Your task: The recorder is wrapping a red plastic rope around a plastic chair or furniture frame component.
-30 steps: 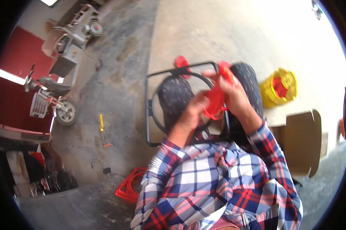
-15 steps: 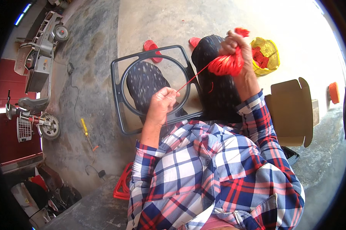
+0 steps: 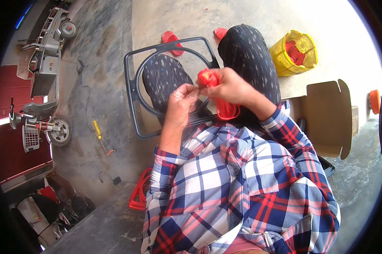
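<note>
Hands [image 3: 208, 91] together now — grey concrete floor [image 3: 110, 67]

Frame [image 3: 134, 91] (maybe knees) hems hands.

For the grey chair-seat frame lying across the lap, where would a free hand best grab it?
Probably the left side rail of the grey frame, coming from the person's left. That thin bar is bare there, while the legs, the left hand and the right hand with the red cord crowd the ring's middle.
</note>
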{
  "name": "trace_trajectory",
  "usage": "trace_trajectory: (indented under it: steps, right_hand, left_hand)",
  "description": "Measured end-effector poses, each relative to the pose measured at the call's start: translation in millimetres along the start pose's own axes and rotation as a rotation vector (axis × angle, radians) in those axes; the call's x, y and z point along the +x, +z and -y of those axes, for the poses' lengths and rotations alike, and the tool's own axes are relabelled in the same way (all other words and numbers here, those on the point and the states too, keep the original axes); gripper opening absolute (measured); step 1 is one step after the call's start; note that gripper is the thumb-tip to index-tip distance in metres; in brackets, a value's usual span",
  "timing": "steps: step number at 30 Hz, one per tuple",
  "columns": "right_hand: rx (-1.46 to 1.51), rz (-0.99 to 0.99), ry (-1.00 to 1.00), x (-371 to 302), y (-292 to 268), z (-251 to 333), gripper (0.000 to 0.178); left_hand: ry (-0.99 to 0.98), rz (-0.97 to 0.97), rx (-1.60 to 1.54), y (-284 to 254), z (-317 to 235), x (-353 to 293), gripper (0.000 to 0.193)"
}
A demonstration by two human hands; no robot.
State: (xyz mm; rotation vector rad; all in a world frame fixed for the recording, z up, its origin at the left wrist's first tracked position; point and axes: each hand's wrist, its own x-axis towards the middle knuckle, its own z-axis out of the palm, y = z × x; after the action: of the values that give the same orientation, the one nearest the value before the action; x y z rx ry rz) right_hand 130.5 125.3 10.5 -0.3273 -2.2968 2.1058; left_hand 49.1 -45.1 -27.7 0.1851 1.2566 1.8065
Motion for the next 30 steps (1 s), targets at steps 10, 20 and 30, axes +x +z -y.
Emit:
trace_trajectory:
  steps: [10,20,30]
  right_hand:
    - [-0.237,-0.544,-0.098,6,-68,9,0.011]
    - [-0.569,-0.332,-0.49,8,-21,-4,0.037]
    - [-0.218,0.063,0.094,-9,-8,6,0.013]
  left_hand:
    - [0.033,0.043,0.054,-4,2,-7,0.015]
    - [0.034,0.017,0.052,-2,5,-6,0.014]
    - [0.063,-0.002,0.102,-3,8,-8,0.015]
